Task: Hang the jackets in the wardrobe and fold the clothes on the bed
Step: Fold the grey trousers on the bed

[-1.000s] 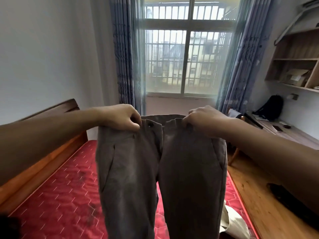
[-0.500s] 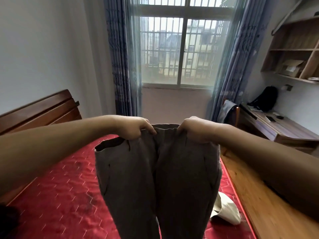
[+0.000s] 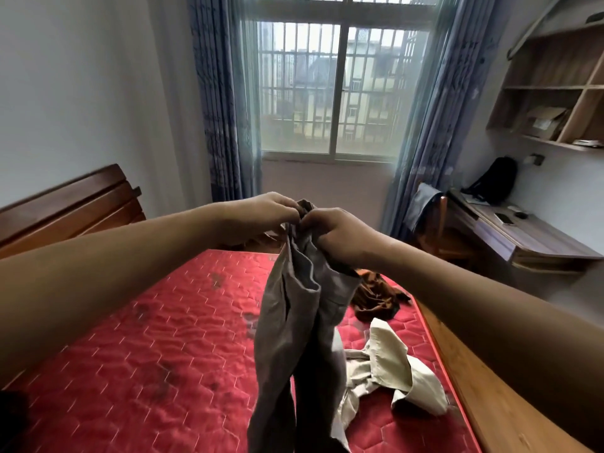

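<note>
- Both hands are up near the middle of the view, pretty much knuckle to knuckle. The left hand [image 3: 271, 212] comes in from 9 o'clock and the right hand [image 3: 336, 233] from around 4 o'clock.
- The fingers [image 3: 289, 209] on both hands are curled in tight, pinching the bunched-up top of the grey pants [image 3: 294, 338] between them.
- The pants hang straight down from that grip toward 6 o'clock. They're doubled lengthwise with the legs together, and the bottom ends run off the lower edge.
- They're over the bed [image 3: 147, 354], but I can't tell if they touch it.
- The bed has a red quilted mattress filling the lower left. A wooden rail runs along its right side and the headboard [image 3: 65, 207] is at 9 o'clock.
- A beige garment [image 3: 389, 364] lies crumpled on the mattress at about 4 o'clock from centre. It's just beside the hanging legs and close to the bed's right edge.
- A brown garment [image 3: 376, 295] is heaped further up the bed, right below the right wrist.
- There's a barred window [image 3: 330, 89] at 12 o'clock, with blue curtains [image 3: 222, 109] on each side.
- At 3 o'clock there's a worktop [image 3: 523, 233] with a black backpack [image 3: 493, 181] and a phone [image 3: 505, 219] on it.
- A chair [image 3: 443, 223] with some cloth over its back sits just left of that.
- A wall shelf [image 3: 555, 93] is at 2 o'clock, with a cardboard box [image 3: 542, 120] in one cubby.
</note>
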A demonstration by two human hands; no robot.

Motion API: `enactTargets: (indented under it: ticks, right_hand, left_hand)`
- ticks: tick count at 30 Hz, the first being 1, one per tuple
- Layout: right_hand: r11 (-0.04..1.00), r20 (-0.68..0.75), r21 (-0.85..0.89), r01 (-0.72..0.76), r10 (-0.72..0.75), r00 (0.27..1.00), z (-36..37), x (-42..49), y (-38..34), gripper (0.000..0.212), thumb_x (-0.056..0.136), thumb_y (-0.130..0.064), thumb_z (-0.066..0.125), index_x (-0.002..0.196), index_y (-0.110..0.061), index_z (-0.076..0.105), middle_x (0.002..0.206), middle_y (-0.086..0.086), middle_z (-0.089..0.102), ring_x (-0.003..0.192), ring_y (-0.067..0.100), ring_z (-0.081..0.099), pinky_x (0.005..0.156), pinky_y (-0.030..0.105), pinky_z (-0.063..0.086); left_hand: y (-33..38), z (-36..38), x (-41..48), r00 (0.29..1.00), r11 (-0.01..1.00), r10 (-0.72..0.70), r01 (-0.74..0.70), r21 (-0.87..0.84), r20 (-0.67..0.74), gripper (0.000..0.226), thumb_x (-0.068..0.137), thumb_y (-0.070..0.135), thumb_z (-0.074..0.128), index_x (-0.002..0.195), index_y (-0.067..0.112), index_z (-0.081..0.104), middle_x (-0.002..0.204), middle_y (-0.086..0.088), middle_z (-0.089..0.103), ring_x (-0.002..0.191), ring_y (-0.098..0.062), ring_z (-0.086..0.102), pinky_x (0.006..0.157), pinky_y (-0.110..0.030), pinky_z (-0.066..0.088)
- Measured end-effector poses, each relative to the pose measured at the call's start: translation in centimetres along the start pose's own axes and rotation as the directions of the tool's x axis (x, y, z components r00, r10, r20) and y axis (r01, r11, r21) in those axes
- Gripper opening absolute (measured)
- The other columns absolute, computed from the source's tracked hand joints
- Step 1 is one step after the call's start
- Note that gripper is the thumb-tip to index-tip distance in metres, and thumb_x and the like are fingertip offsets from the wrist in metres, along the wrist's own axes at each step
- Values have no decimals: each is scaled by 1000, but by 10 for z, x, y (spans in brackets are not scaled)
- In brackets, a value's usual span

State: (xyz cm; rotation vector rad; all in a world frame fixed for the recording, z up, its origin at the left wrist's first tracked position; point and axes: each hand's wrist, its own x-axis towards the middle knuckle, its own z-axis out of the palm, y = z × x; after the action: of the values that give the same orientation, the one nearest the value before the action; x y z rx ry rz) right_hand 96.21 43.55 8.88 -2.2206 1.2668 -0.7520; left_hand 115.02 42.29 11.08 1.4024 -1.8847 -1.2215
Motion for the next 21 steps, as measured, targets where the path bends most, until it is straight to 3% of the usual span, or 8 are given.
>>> enactTargets:
  ticks: [2,4,7,10,13,16,18,21]
  right_hand:
    - [997,-16,81,9,-8,1000,-2,-1,5,41,71,-9,54,108,-22,66,103,9,74,101,33,69,88,52,56]
    - [996,-43,56,75,-73,996,-4,0,9,35,75,-19,65,110,-18,64,100,9,73,96,34,69,83,49,57]
    - [952,-118,-209,224,-251,961,-8,4,8,32,88,-24,75,116,-15,65,101,6,70,93,27,66,75,33,46]
    - [912,-175,-374,169,-248,953,-13,11,11,41,86,-40,77,123,-28,64,113,7,51,105,24,51,83,29,38]
    - [917,-119,-375,140,-198,973,-18,13,12,49,80,-49,81,121,-31,62,128,6,47,117,19,44,94,28,39]
    - [953,-54,-220,206,-223,973,-21,16,8,36,82,-38,83,105,-18,66,96,-1,68,88,17,62,76,36,51]
    - [939,-68,-256,231,-256,964,-23,17,10,28,83,-36,82,90,-17,62,78,-7,63,72,14,58,64,35,46]
    - [922,-101,-292,254,-294,950,-27,18,16,30,84,-35,81,82,-20,55,71,-9,56,66,12,51,59,33,39]
  left_hand:
    - [6,-3,-5,999,998,28,-25,-54,41,27,93,18,56,116,14,70,93,-5,69,76,-15,65,57,-27,50]
    - [7,-6,-9,994,991,63,-52,-126,87,27,95,24,65,121,15,68,101,-6,72,80,-14,68,58,-26,50]
    - [7,-5,-11,985,983,129,-112,-142,115,43,85,21,79,125,13,66,111,-12,71,93,-17,70,69,-28,54]
    - [5,-4,-9,979,971,159,-130,-201,131,52,80,-1,79,128,9,62,120,-19,69,106,-27,70,96,-40,55]
    - [3,-4,-8,983,988,149,-143,-66,105,56,79,-16,71,125,13,63,105,-13,73,95,-23,73,87,-38,59]
    - [2,-5,-9,989,989,146,-146,6,36,55,78,-17,70,120,16,59,91,-10,72,81,-22,73,73,-37,59]
    - [0,-7,-12,986,986,165,-165,10,5,50,80,-13,72,117,16,54,90,-10,70,76,-23,72,69,-39,58]
    - [-6,-15,-20,962,948,274,-269,169,-8,39,85,3,77,113,16,53,91,3,67,73,-16,69,66,-33,56]
